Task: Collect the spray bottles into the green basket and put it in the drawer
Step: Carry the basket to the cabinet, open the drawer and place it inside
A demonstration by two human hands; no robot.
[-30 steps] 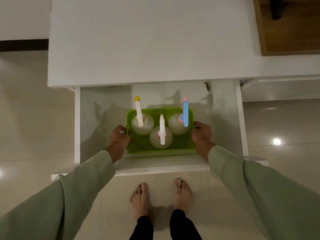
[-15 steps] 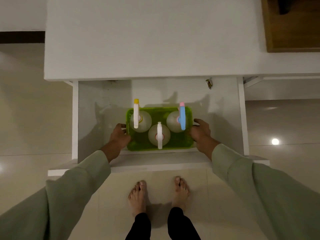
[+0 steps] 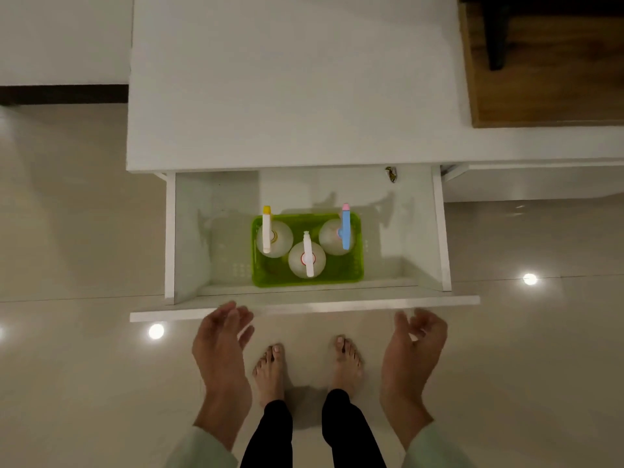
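The green basket (image 3: 357,271) rests on the floor of the open white drawer (image 3: 418,231), near its front wall. Three clear spray bottles stand upright in it: one with a yellow-tipped white head (image 3: 267,231) at the left, one with a white head (image 3: 308,256) in the middle front, one with a blue and pink head (image 3: 345,228) at the right. My left hand (image 3: 221,342) and my right hand (image 3: 413,346) hover just in front of the drawer's front panel (image 3: 304,307), fingers spread, holding nothing.
The white cabinet top (image 3: 287,79) lies above the drawer. A brown wooden surface (image 3: 547,69) sits at the upper right. A small dark object (image 3: 391,173) lies at the drawer's back right. My bare feet (image 3: 305,369) stand on the glossy tiled floor below the drawer.
Both hands let go of the basket's sides and drew back out of the drawer toward me. The basket stays on the drawer floor.
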